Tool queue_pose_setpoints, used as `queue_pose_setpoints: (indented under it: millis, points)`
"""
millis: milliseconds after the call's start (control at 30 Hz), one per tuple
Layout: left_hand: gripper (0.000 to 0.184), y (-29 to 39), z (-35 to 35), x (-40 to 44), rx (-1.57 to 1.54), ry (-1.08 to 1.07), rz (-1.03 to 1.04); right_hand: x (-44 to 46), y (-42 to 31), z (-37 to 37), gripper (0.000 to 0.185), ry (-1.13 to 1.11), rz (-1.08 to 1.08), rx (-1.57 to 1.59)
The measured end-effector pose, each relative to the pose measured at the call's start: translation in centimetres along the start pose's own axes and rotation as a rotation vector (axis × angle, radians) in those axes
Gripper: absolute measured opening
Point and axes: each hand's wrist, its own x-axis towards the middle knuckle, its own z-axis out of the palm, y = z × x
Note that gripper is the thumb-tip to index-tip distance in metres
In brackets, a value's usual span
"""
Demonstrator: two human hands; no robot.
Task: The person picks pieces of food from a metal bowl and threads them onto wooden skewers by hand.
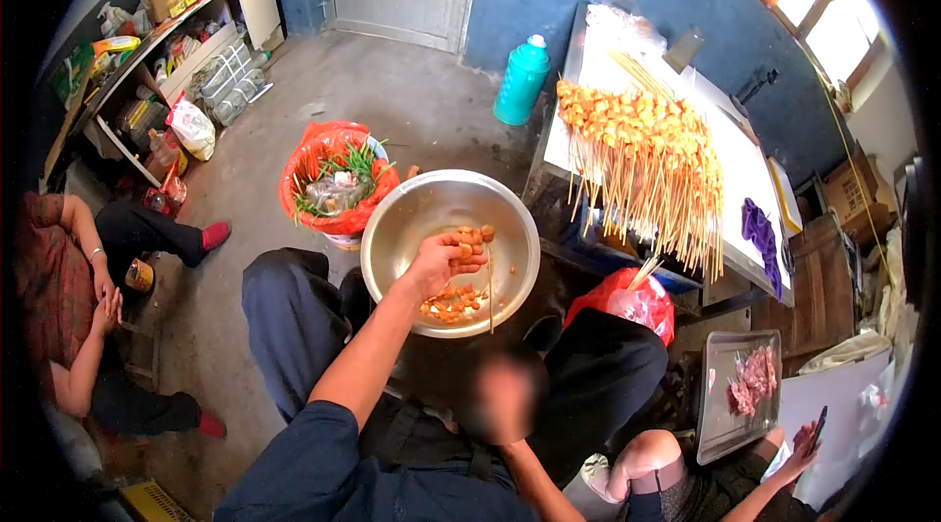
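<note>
A wide steel basin (387, 277) stands between my knees, with orange-brown coated food pieces (453, 306) on its bottom. Above it is my left hand (446, 262), its fingers closed around a skewer (490, 287). Several round orange-brown pieces sit at that skewer's top, and its bare stick points down toward my lap. Close to my body, below the basin, is my right hand (505, 399). A blurred patch covers it, so its fingers cannot be made out.
Many loaded skewers (642, 140) lie on a table at right. A red bag (627, 301) holding sticks is beneath. Left of the basin stands a red-lined bucket (304, 164); behind is a teal thermos (522, 81). People sit left and lower right, near a meat tray (718, 375).
</note>
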Motion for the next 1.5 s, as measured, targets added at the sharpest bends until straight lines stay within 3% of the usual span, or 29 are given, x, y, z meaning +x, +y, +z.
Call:
queue_pose_setpoints:
  millis: [133, 200, 233, 333, 600, 733, 800, 1500]
  points:
    - [0.018, -0.1, 0.2, 0.2, 0.019, 0.017, 0.005, 0.0, -0.7, 0.3, 0.017, 0.006, -0.096, -0.039]
    - [0.019, 0.0, 0.2, 0.2, 0.006, 0.036, 0.002, -0.5, -3.4, 0.3, 0.018, 0.031, 0.173, 0.154]
    - [0.019, 0.0, 0.2, 0.2, 0.003, 0.038, 0.003, -0.4, -2.2, 0.2, 0.018, 0.028, 0.175, 0.151]
    - [0.017, 0.2, 0.4, -0.1, -0.019, 0.055, 0.008, 0.1, 0.5, 0.2, 0.017, -0.009, -0.096, -0.057]
    - [0.016, -0.3, 0.2, 0.1, 0.027, 0.054, 0.071, 0.0, -0.4, 0.3, 0.016, 0.017, 0.039, 0.048]
    - [0.014, -0.4, 0.3, 0.3, 0.044, 0.052, 0.088, -0.1, -1.4, 0.4, 0.015, 0.003, 0.006, 0.063]
    - [0.013, -0.2, 0.4, 0.3, 0.060, 0.036, 0.042, -0.2, -2.9, 0.4, 0.013, 0.023, 0.266, 0.356]
    - [0.020, -0.6, 1.4, -0.1, -0.095, -0.032, 0.012, 0.4, -2.3, 0.5, 0.014, 0.096, 0.302, 0.403]
